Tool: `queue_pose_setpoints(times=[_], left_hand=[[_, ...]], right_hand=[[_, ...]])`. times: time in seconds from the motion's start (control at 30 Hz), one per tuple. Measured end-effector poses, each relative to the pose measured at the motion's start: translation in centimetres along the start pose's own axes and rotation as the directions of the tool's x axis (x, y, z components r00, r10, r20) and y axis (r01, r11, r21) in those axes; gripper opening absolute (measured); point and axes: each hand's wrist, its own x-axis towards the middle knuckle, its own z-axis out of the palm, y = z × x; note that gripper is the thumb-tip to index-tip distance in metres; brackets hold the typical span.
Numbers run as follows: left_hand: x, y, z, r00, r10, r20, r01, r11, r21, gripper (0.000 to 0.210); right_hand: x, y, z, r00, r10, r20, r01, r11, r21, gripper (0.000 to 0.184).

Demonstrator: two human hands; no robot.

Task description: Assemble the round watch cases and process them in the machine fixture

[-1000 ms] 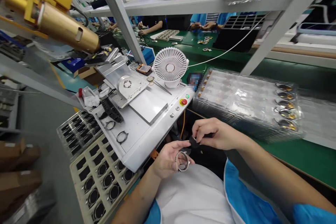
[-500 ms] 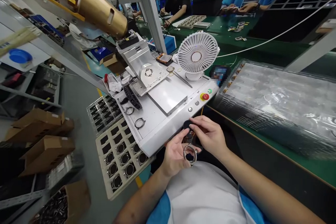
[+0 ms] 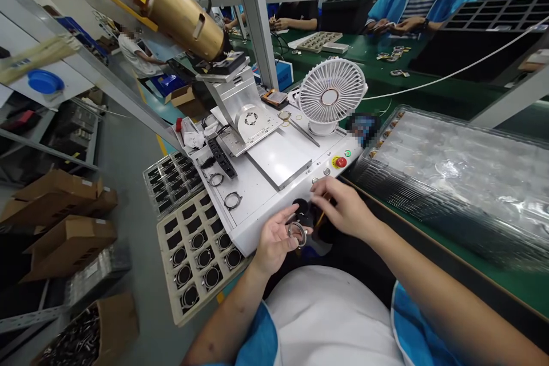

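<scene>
My left hand (image 3: 273,245) is closed around a silver watch case ring (image 3: 297,234), held upright near the fingertips. The same hand has a dark round part (image 3: 302,209) by its outstretched index finger. Just right of that dark part is my right hand (image 3: 343,210), its thumb and fingers drawn together. Whatever they pinch, if anything, is too small to make out. Two more watch case rings lie on the white machine base (image 3: 253,220), the nearer one (image 3: 233,201) close to its left edge.
A beige tray (image 3: 165,266) with several watch cases in its slots stands left of the machine. A metal fixture (image 3: 244,108), white fan (image 3: 330,94) and red stop button (image 3: 341,162) are on the base. Clear plastic trays (image 3: 454,183) lie right. Other people sit across the green bench.
My right hand's fingertips have come away from the dark part they were touching. My left hand has shifted slightly left with the watch case ring. The view has moved a little.
</scene>
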Motion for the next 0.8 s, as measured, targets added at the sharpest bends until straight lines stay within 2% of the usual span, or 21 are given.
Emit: queue_pose_setpoints(times=[0.03,0.07,0.13,0.2,0.27,0.37,0.43,0.5,0.53,0.6,0.63,0.7,0.73,0.77,0.8], left_hand=[[0.0,0.0,0.0,1.0,0.01,-0.016,-0.01,1.0,0.009,0.085],[-0.1,0.0,0.0,1.0,0.015,-0.018,-0.015,1.0,0.026,0.086],[-0.4,-0.1,-0.1,1.0,0.021,0.001,-0.021,0.998,0.061,0.092],[-0.9,-0.3,-0.3,0.999,0.041,0.022,-0.043,0.995,0.088,0.095],[-1.5,-0.4,-0.5,0.997,0.074,0.038,-0.078,0.989,0.122,0.098],[-2.5,-0.5,-0.7,0.988,0.145,0.055,-0.154,0.953,0.261,0.102],[-3.0,-0.8,-0.6,0.973,0.223,0.066,-0.229,0.874,0.428,0.103],[-3.2,-1.4,-0.4,0.943,0.311,0.116,-0.315,0.729,0.608,0.104],[-3.0,-1.7,-0.3,0.926,0.338,0.167,-0.356,0.64,0.681,0.105],[-2.6,-2.3,-0.1,0.901,0.318,0.296,-0.419,0.456,0.785,0.11],[-2.2,-2.5,0.0,0.894,0.275,0.355,-0.439,0.37,0.819,0.112],[-1.6,-2.9,0.2,0.887,0.177,0.426,-0.459,0.245,0.854,0.112],[-1.3,-2.9,0.3,0.884,0.145,0.445,-0.468,0.231,0.853,0.109],[-1.1,-2.9,0.4,0.879,0.136,0.456,-0.476,0.263,0.839,0.105],[-1.0,-2.9,0.5,0.877,0.152,0.456,-0.48,0.333,0.811,0.101]], right_hand=[[1.3,0.2,0.0,0.99,0.14,-0.035,-0.138,0.989,0.053,0.014],[2.7,0.5,0.0,0.956,0.288,-0.058,-0.28,0.952,0.123,0.014],[5.5,1.1,0.2,0.846,0.528,-0.071,-0.496,0.83,0.254,0.016],[7.8,1.6,0.3,0.76,0.644,-0.084,-0.593,0.741,0.315,0.02],[8.8,2.1,0.2,0.724,0.682,-0.103,-0.626,0.713,0.315,0.024],[7.7,2.2,0.1,0.728,0.661,-0.182,-0.616,0.747,0.249,0.03],[5.3,1.9,0.4,0.766,0.608,-0.212,-0.568,0.793,0.222,0.034],[2.2,1.3,1.2,0.807,0.581,-0.104,-0.538,0.797,0.274,0.041],[0.7,0.8,1.7,0.816,0.578,-0.002,-0.544,0.77,0.334,0.046],[-1.9,-0.1,2.7,0.801,0.57,0.182,-0.582,0.674,0.455,0.053],[-2.8,-0.5,3.1,0.787,0.574,0.225,-0.597,0.619,0.51,0.055],[-3.8,-1.0,3.5,0.762,0.61,0.218,-0.596,0.528,0.605,0.054],[-3.9,-1.1,3.4,0.747,0.632,0.205,-0.591,0.491,0.64,0.053],[-3.9,-1.1,3.2,0.735,0.647,0.202,-0.587,0.458,0.667,0.052],[-3.8,-1.1,3.0,0.728,0.654,0.206,-0.584,0.435,0.685,0.051]])
